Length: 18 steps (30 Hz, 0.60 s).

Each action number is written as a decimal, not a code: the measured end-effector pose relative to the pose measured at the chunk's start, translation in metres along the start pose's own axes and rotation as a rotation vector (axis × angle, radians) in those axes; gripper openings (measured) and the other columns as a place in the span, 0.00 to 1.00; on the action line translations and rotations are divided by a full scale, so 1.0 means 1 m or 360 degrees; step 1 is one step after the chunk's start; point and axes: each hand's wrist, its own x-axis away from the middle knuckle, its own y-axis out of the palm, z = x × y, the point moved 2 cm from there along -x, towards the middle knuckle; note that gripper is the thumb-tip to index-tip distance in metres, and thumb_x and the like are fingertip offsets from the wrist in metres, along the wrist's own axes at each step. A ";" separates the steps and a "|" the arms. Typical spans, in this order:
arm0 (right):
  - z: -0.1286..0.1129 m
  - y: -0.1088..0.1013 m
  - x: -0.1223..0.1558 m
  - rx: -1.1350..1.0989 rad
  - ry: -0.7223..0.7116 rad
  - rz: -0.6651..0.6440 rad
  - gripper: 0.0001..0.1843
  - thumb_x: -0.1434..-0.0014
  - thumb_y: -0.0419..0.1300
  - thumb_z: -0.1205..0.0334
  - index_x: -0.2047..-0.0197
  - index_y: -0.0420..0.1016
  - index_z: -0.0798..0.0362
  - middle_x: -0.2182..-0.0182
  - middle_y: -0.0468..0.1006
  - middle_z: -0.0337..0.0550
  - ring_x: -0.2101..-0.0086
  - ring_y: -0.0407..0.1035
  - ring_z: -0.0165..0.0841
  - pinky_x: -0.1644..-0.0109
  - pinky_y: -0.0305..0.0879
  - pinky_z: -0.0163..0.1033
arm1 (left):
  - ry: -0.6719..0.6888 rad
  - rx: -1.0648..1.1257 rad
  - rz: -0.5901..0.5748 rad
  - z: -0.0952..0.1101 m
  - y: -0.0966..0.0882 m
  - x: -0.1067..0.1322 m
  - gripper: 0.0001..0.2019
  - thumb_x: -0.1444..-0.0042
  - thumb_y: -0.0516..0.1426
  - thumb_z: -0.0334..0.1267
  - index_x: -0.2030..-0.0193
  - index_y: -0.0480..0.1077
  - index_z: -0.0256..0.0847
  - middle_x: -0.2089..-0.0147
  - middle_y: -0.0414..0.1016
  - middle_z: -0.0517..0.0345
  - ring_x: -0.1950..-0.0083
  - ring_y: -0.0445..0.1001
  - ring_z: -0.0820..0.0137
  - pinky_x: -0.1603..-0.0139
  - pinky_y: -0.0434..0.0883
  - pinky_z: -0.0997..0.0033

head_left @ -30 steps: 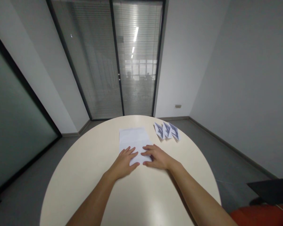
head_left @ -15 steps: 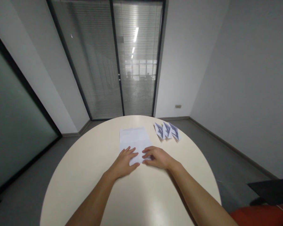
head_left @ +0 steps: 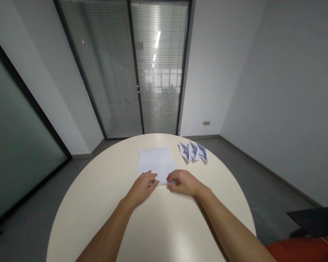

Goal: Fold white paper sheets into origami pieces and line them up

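Observation:
A white sheet of paper [head_left: 156, 162] lies on the round cream table in front of me. Its near edge is lifted and curled between my two hands. My left hand [head_left: 144, 183] pinches the near left part of that edge, thumb against fingers. At the near right part, my right hand [head_left: 182, 182] grips the same edge with bent fingers and thumb. Three folded paper shapes [head_left: 193, 151] lie overlapping in a row to the right of the sheet, apart from both hands.
The round table [head_left: 98, 203] has its curved far rim close to a glass partition with blinds [head_left: 158, 105]. A red chair [head_left: 297, 251] and a dark flat object [head_left: 314, 222] are at the lower right, beyond the table's edge.
The paper's near edge has been raised and curled away from me. My left hand has gone from spread fingers to a pinch on it; the right hand has barely shifted.

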 end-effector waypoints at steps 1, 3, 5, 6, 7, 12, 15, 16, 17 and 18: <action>0.000 0.000 0.000 0.0004 0.0013 0.0006 0.11 0.40 0.62 0.58 0.58 0.84 0.50 0.60 0.85 0.45 0.59 0.77 0.39 0.53 0.67 0.39 | -0.0001 0.0006 0.0003 0.000 0.000 0.000 0.16 0.32 0.52 0.44 0.53 0.80 0.44 0.39 0.77 0.54 0.31 0.67 0.55 0.28 0.59 0.49; 0.001 -0.001 0.000 0.0019 0.0040 0.0028 0.13 0.37 0.59 0.58 0.58 0.84 0.51 0.62 0.85 0.46 0.61 0.77 0.39 0.55 0.66 0.38 | -0.0008 0.0020 0.0011 0.001 -0.002 0.000 0.16 0.32 0.51 0.44 0.49 0.79 0.44 0.40 0.78 0.54 0.31 0.68 0.56 0.29 0.60 0.50; 0.002 -0.001 0.000 0.0022 0.0072 0.0049 0.14 0.35 0.57 0.56 0.58 0.84 0.52 0.63 0.85 0.47 0.63 0.77 0.38 0.58 0.65 0.38 | -0.0021 0.0036 0.0025 0.004 -0.004 0.002 0.16 0.32 0.51 0.44 0.48 0.79 0.45 0.41 0.79 0.54 0.32 0.69 0.56 0.30 0.62 0.53; 0.003 -0.001 0.001 0.0010 0.0089 0.0059 0.15 0.34 0.57 0.55 0.58 0.84 0.52 0.63 0.85 0.47 0.64 0.77 0.38 0.59 0.65 0.38 | -0.0030 0.0041 0.0038 0.006 -0.006 0.002 0.16 0.32 0.51 0.44 0.49 0.79 0.46 0.43 0.80 0.54 0.33 0.70 0.56 0.32 0.64 0.54; 0.004 -0.002 0.001 -0.0011 0.0104 0.0066 0.15 0.34 0.56 0.55 0.58 0.84 0.52 0.63 0.85 0.47 0.64 0.76 0.38 0.60 0.65 0.38 | -0.0039 0.0041 0.0057 0.008 -0.008 0.003 0.16 0.33 0.52 0.44 0.50 0.79 0.46 0.44 0.81 0.54 0.34 0.71 0.57 0.33 0.65 0.55; 0.010 -0.002 0.001 -0.0145 0.0162 0.0119 0.16 0.32 0.56 0.53 0.56 0.83 0.51 0.62 0.85 0.46 0.64 0.76 0.37 0.60 0.65 0.37 | -0.0110 0.0007 0.0153 0.015 -0.016 0.005 0.12 0.35 0.55 0.43 0.56 0.79 0.45 0.54 0.84 0.53 0.52 0.80 0.60 0.48 0.72 0.64; 0.014 -0.002 0.001 -0.0206 0.0211 0.0179 0.16 0.32 0.56 0.52 0.57 0.82 0.52 0.62 0.84 0.45 0.65 0.75 0.37 0.60 0.65 0.38 | -0.0172 -0.0033 0.0217 0.013 -0.019 0.005 0.11 0.36 0.55 0.42 0.59 0.79 0.45 0.60 0.84 0.55 0.60 0.80 0.63 0.56 0.71 0.68; 0.015 -0.001 0.001 -0.0222 0.0224 0.0197 0.16 0.33 0.56 0.52 0.57 0.82 0.52 0.62 0.84 0.46 0.64 0.75 0.37 0.59 0.65 0.38 | -0.0201 -0.0055 0.0248 0.011 -0.019 0.005 0.11 0.36 0.55 0.42 0.60 0.79 0.45 0.62 0.83 0.55 0.61 0.80 0.63 0.58 0.70 0.68; 0.017 -0.001 0.001 -0.0239 0.0231 0.0210 0.16 0.33 0.56 0.52 0.58 0.82 0.52 0.61 0.84 0.46 0.63 0.75 0.38 0.59 0.65 0.38 | -0.0230 -0.0075 0.0280 0.010 -0.020 0.005 0.11 0.35 0.55 0.43 0.60 0.78 0.45 0.62 0.83 0.55 0.62 0.79 0.63 0.59 0.69 0.68; 0.019 0.000 0.002 -0.0255 0.0236 0.0225 0.15 0.33 0.57 0.52 0.57 0.82 0.52 0.60 0.84 0.46 0.62 0.75 0.38 0.57 0.65 0.39 | -0.0256 -0.0090 0.0311 0.009 -0.020 0.004 0.12 0.35 0.54 0.43 0.60 0.78 0.45 0.63 0.83 0.55 0.63 0.79 0.64 0.60 0.68 0.69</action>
